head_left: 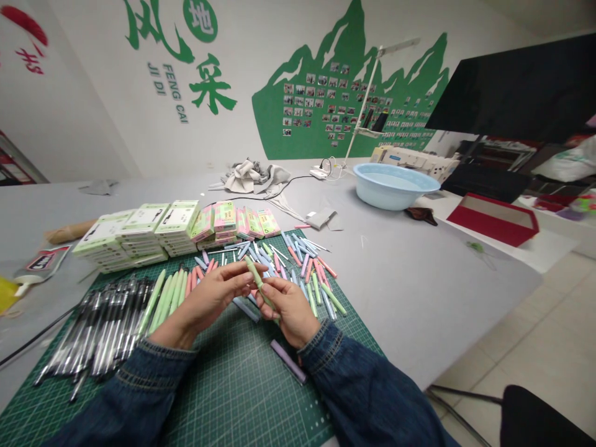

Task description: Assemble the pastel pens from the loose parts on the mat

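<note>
Between my two hands a light green pen is held at a slant over the green cutting mat. My left hand pinches its upper end with thumb and fingers. Lower on the barrel, my right hand has its fingers closed around it. A purple pen part lies beneath the right wrist. Beyond the hands, loose pastel pen parts in blue, pink, green and purple are scattered. Left of my left hand lie a row of light green pens and many clear pens with black grips.
Stacked white-green boxes and smaller pink-green boxes line the mat's far edge. Crumpled grey cloth lies at the back. A light blue basin and a red box stand right. A glue tube lies left.
</note>
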Demonstrator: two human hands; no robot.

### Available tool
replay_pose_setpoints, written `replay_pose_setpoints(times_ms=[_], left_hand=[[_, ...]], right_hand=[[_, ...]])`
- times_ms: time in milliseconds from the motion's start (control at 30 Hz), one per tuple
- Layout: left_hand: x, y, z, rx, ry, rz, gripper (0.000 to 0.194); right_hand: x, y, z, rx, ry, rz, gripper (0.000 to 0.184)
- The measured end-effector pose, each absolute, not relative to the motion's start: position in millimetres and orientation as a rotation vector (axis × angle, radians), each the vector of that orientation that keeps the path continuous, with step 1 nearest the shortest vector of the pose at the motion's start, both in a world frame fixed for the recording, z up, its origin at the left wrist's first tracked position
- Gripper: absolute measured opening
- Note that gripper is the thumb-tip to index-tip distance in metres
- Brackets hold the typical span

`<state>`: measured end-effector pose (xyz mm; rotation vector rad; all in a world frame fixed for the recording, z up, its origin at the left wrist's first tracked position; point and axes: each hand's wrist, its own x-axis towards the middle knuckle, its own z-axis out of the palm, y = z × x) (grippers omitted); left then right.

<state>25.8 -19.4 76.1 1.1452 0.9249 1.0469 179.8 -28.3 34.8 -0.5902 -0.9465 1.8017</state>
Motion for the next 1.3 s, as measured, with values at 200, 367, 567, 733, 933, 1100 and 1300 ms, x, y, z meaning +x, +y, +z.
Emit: replay_pose_setpoints(times_ms=[200,367,567,733,933,1100,1300], left_hand=[[28,-16,72,1.159,0.99,1.252,0.021],[34,-17,75,1.186,0.973,1.321,0.019],[32,-16,81,1.09,0.915,1.482,0.018],[28,-15,90,0.988,0.881,1.621,0.015],[1,-14,106,1.053,1.044,1.715,0.021],[-31,-2,81,1.613,1.872,0.745,0.035],[-25,9,49,2.007,2.139,0.276,0.033]], right_hand=[[178,-29,31,-0.603,-0.974,1.815,0.023],[178,-31,33,-0.578,-0.992,1.816,0.019],[179,-31,34,-0.595,-1.006,1.836,0.019],[177,-31,34,-0.639,-1.048,1.829,0.019],[179,-30,33,-0.61,-1.058,1.805,0.015],[181,-28,31,-0.617,-1.03,1.735,0.015],[181,-27,32,-0.648,-0.986,1.72,0.018]])
